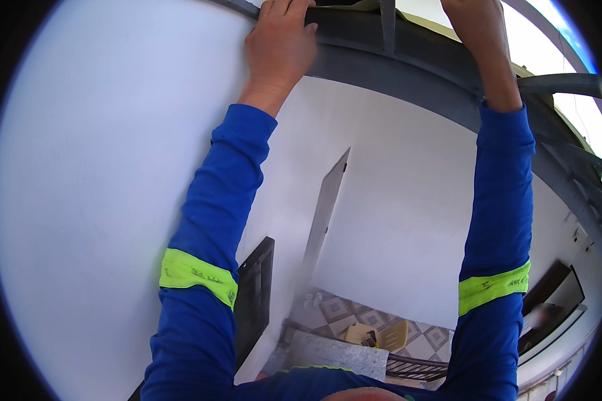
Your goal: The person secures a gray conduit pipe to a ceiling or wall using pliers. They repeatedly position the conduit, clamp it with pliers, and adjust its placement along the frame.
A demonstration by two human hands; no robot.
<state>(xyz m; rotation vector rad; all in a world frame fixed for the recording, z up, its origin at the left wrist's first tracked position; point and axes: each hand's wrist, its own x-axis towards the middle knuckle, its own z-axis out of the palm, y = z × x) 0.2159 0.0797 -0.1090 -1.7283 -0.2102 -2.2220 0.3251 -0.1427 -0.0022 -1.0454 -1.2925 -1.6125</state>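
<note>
Blue sleeves (224, 174): raised, nearest the view.
Grey metal frame (354, 59): overhead, behind the hands.
Left hand (281, 50): fingers together, tips cropped; grip cannot be told.
Right hand (480, 33): fingers out of picture; opening and hold cannot be told.
Recommended handling: support evenly with both hands; avoid overreaching.

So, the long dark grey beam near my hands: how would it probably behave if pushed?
The dark grey beam would probably feel stiff, since it looks broad and thick. It seems unlikely to roll, as a strut appears to join it. Its smooth-looking face might be slippery.
</note>
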